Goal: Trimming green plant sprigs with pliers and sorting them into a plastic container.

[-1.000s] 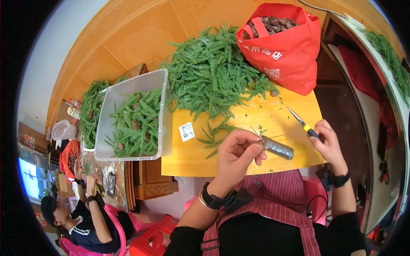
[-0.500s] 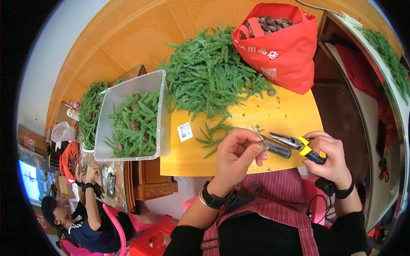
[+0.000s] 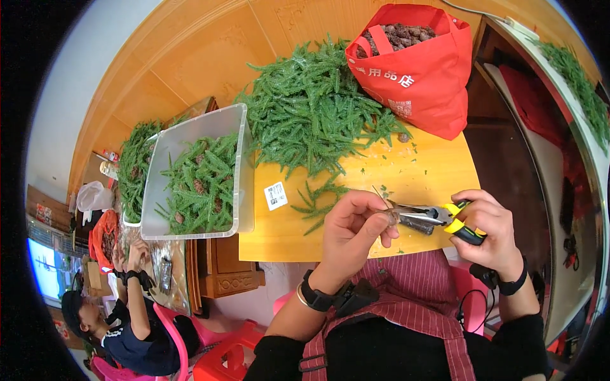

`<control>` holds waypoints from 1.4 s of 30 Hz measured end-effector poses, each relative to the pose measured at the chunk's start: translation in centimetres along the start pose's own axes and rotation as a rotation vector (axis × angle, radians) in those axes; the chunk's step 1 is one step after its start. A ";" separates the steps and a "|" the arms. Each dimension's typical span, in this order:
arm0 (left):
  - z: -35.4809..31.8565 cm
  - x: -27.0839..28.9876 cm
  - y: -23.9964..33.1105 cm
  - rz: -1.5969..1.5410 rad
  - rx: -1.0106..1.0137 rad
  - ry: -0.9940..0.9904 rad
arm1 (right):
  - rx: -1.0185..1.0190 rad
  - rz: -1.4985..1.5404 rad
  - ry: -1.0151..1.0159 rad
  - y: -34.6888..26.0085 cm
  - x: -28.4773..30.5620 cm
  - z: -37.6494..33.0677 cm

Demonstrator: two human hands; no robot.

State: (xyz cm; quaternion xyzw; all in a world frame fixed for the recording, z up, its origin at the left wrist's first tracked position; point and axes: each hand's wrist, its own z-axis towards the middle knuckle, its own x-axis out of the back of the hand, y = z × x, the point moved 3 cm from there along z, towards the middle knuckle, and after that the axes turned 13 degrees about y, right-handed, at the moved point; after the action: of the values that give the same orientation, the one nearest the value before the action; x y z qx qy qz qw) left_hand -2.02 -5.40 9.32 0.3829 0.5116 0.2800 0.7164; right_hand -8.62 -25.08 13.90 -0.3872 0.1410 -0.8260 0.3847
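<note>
My left hand (image 3: pixel 359 228) is closed in a pinch on a small brown piece (image 3: pixel 392 218) with a thin wire-like stem sticking up; its kind is mostly hidden by my fingers. In my right hand (image 3: pixel 489 228) are pliers (image 3: pixel 454 222) with yellow and black handles, which are spread. The pliers' jaws reach to the brown piece at my left fingertips. Under the pliers a dark cylindrical bundle (image 3: pixel 419 225) lies on the yellow table (image 3: pixel 283 244). Beside my left hand rests a loose green artificial pine sprig (image 3: pixel 314 203).
A heap of green pine sprigs (image 3: pixel 305 108) covers the table's far side. Behind it stands a red bag (image 3: pixel 419 95) of pine cones (image 3: pixel 403 39). At left is a clear plastic bin (image 3: pixel 243 171) with sprigs and cones. Farther left, another person (image 3: pixel 140 336) sits at a table.
My right hand has brought the pliers leftward, so their jaws now meet the brown piece at my left fingertips. The handles have spread wider. My left hand stays nearly still.
</note>
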 end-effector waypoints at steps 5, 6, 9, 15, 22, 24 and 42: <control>-0.1 -0.2 0.1 -0.004 -0.006 -0.006 | 0.037 -0.075 0.031 0.1 -0.2 -0.4; -0.1 -0.2 0.1 0.008 -0.003 0.001 | 0.063 -0.101 0.048 0.1 -0.1 -0.4; -0.3 -0.2 0.0 0.005 0.002 0.010 | 0.120 -0.171 0.067 0.0 -0.1 -0.5; -0.2 -0.6 -0.1 -0.028 -0.010 0.045 | 0.139 -0.189 0.084 -0.1 -0.2 -0.8; -0.1 -0.4 0.3 -0.055 -0.052 0.034 | 0.019 -0.052 0.020 -0.3 -0.4 -0.5; -0.1 -0.3 0.2 -0.048 -0.075 0.023 | 0.017 -0.018 -0.004 -0.4 -0.6 -0.4; -0.1 -0.1 0.7 0.110 -0.179 -0.008 | 0.021 -0.062 0.023 -0.8 -0.5 -0.6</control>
State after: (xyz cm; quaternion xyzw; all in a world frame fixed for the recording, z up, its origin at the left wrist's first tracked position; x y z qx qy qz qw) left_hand -2.20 -5.09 9.95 0.3459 0.4599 0.3618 0.7335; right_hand -9.33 -24.24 13.64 -0.3776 0.1245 -0.8435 0.3612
